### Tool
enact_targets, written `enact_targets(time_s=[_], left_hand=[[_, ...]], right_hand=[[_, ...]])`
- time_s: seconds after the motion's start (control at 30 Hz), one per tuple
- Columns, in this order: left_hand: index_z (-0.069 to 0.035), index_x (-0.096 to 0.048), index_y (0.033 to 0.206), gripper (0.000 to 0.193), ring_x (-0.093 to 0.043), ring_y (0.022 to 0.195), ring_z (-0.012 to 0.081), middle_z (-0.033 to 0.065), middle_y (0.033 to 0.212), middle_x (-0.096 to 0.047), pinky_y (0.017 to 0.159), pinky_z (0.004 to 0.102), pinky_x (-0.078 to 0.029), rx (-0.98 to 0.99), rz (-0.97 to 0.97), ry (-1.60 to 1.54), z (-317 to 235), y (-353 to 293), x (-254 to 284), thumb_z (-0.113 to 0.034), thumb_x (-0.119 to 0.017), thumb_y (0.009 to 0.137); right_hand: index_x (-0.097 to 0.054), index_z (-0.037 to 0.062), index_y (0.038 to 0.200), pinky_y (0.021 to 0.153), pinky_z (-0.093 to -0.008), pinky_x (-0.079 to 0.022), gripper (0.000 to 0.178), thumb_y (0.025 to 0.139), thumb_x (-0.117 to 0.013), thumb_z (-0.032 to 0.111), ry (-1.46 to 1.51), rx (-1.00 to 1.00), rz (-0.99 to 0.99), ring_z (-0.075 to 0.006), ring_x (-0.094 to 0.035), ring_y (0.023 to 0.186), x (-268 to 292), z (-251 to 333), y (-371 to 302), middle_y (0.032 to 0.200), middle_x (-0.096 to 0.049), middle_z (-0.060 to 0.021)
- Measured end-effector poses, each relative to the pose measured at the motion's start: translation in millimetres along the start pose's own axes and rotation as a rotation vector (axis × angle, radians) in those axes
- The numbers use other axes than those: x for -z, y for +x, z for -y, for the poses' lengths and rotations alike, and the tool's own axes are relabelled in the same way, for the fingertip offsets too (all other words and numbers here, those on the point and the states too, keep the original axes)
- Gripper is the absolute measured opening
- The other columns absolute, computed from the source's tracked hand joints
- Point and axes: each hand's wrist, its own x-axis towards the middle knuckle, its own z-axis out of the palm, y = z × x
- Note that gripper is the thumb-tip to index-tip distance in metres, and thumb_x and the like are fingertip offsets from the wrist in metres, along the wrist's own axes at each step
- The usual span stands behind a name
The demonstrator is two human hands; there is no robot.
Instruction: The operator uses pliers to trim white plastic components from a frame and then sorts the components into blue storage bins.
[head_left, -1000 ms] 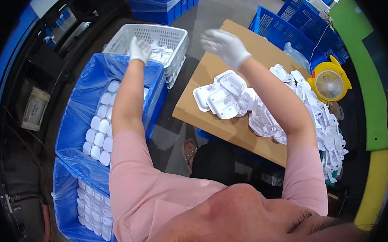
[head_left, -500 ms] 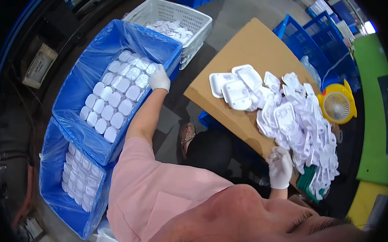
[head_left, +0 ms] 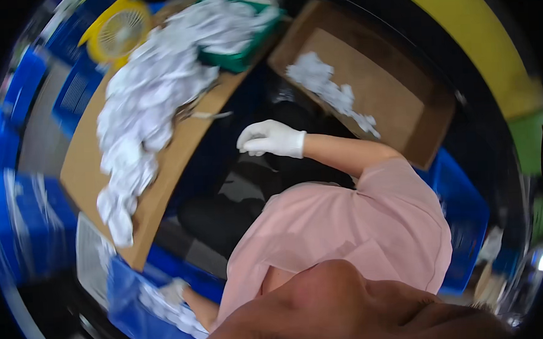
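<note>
My right hand (head_left: 271,138), in a white glove, hangs over the dark gap between the cardboard sheet (head_left: 157,206) and a cardboard box (head_left: 396,83). Its fingers are curled in, with nothing seen in them. My left hand (head_left: 175,291), gloved too and blurred, reaches down to the white plastic pieces (head_left: 168,311) in a lined blue bin (head_left: 126,300) at lower left; its fingers cannot be made out. A long heap of white plastic parts (head_left: 148,93) covers much of the sheet and spills from a green tray (head_left: 235,61).
Small white scraps (head_left: 319,78) lie in the cardboard box. A yellow fan (head_left: 121,30) stands beyond the heap. A thin white strip (head_left: 210,115) juts from the sheet's edge. Blue crates (head_left: 464,211) stand at the right, and a white basket (head_left: 90,252) sits by the blue bin.
My view has swung to the right, bringing the cardboard box into sight. My right hand has left the sheet's edge by the heap. My left hand remains at the blue bin.
</note>
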Motion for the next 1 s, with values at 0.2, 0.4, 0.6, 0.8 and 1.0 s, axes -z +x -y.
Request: enact_targets(time_s=[0.2,0.4,0.6,0.8,1.0], left_hand=[[-0.016,-0.023,0.145,0.083,-0.043,0.12,0.0452,0.0286,0.131,-0.04,0.091,0.0546,-0.043,0.141,0.318,-0.018,-13,-45,20,-0.046,-0.061,0.078],[0.003,-0.047,0.13,0.064,-0.05,0.116,0.0419,0.0284,0.128,-0.05,0.1,0.0434,-0.04,-0.302,0.2,-0.548,-71,-61,49,-0.036,-0.064,0.083],[0.008,-0.052,0.122,0.048,-0.056,0.106,0.034,0.026,0.121,-0.054,0.094,0.0366,-0.044,-0.783,0.149,-0.839,-176,-116,183,-0.022,-0.063,0.087],[0.005,-0.05,0.123,0.039,-0.055,0.11,0.025,0.0174,0.124,-0.051,0.096,0.0333,-0.044,-0.886,0.452,-1.089,-212,-172,225,-0.011,-0.061,0.089],[0.001,-0.054,0.119,0.042,-0.05,0.115,0.0353,0.0212,0.124,-0.051,0.098,0.0381,-0.041,-1.339,0.157,-0.793,-203,-206,227,-0.006,-0.066,0.079]], right_hand=[[-0.066,0.0016,0.098,0.072,-0.0273,-0.051,0.019,0.086,-0.06,0.015,-0.165,0.181,-0.409,-0.0128,-0.063,0.079,122,-77,-72,0.09,-0.067,-0.0059],[-0.052,0.0084,0.128,0.1,-0.0361,-0.04,0.06,0.08,-0.063,0.043,-0.732,-0.271,-0.776,-0.03,-0.05,0.12,254,-201,-73,0.134,-0.048,-0.0172],[-0.024,0.0048,0.143,0.104,-0.0456,-0.032,0.09,0.076,-0.067,0.048,-0.857,-0.332,-0.89,-0.0399,-0.036,0.127,277,-240,-9,0.14,-0.032,-0.022],[-0.029,0.0203,0.141,0.095,-0.05,-0.043,0.092,0.065,-0.078,0.037,-0.977,-0.227,-1.034,-0.0373,-0.038,0.125,318,-223,38,0.139,-0.029,-0.0177],[-0.033,0.0256,0.139,0.096,-0.0523,-0.039,0.092,0.061,-0.08,0.038,-1.088,-0.391,-0.752,-0.039,-0.036,0.124,318,-151,33,0.139,-0.028,-0.0144]])
